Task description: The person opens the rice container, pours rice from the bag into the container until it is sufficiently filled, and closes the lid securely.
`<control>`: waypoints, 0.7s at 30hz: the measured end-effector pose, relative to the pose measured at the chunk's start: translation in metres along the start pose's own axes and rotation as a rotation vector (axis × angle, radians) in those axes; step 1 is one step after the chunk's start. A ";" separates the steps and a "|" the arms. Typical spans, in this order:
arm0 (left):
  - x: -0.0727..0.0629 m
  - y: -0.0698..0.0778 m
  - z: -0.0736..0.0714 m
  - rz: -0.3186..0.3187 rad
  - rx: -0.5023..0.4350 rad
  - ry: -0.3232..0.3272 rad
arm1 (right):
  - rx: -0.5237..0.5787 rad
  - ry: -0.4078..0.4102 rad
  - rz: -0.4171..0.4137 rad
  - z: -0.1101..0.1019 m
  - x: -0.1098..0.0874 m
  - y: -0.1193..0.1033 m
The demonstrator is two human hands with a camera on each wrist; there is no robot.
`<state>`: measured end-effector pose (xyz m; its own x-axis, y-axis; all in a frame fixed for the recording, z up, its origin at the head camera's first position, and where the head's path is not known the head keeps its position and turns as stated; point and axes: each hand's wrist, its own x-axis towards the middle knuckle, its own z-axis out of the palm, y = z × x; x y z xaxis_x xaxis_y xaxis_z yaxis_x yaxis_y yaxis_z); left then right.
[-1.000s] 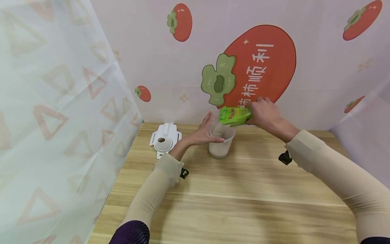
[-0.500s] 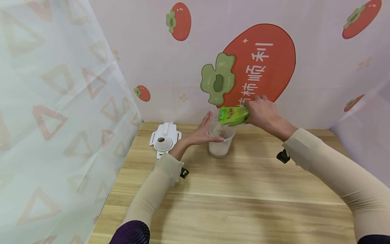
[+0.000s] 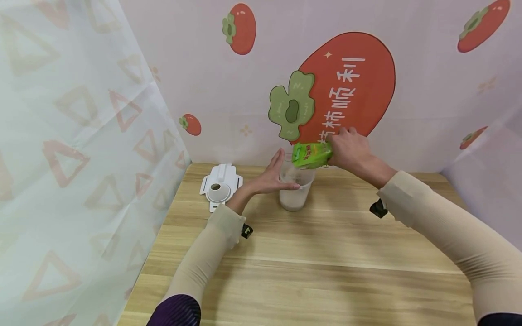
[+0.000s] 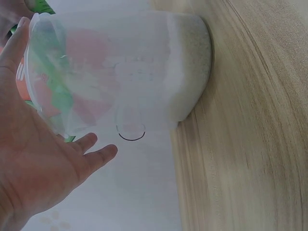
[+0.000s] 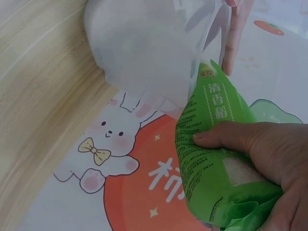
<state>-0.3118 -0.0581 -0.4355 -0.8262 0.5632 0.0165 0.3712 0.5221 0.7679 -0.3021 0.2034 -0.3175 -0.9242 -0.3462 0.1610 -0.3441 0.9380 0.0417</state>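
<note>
A translucent plastic tub (image 3: 294, 194) stands on the wooden table near the back wall. Pale grains that look like rice (image 4: 195, 60) cover its bottom. My left hand (image 3: 269, 180) touches the tub's rim, thumb in front and the straight fingers spread along the left side. Over the mouth, my right hand (image 3: 351, 150) grips a green rice bag (image 3: 311, 155) tipped on its side, its narrow end towards the tub. In the right wrist view, my thumb presses on the printed front of the bag (image 5: 211, 144). The bag's opening and any falling grains cannot be made out.
A white plastic lid-like piece (image 3: 222, 185) with a round raised spout lies on the table to the left of the tub. The patterned back wall (image 3: 244, 99) rises right behind the tub, and another wall (image 3: 89, 149) borders the left side.
My right hand and the rice bag have shifted slightly left over the tub since a second ago. The left hand and the tub stay in place.
</note>
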 end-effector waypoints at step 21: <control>-0.001 0.002 0.000 -0.006 -0.002 -0.005 | -0.037 -0.009 -0.004 -0.002 0.004 -0.004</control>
<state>-0.3105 -0.0575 -0.4338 -0.8264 0.5630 0.0085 0.3651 0.5243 0.7693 -0.3043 0.1977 -0.3154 -0.9243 -0.3501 0.1519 -0.3417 0.9365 0.0788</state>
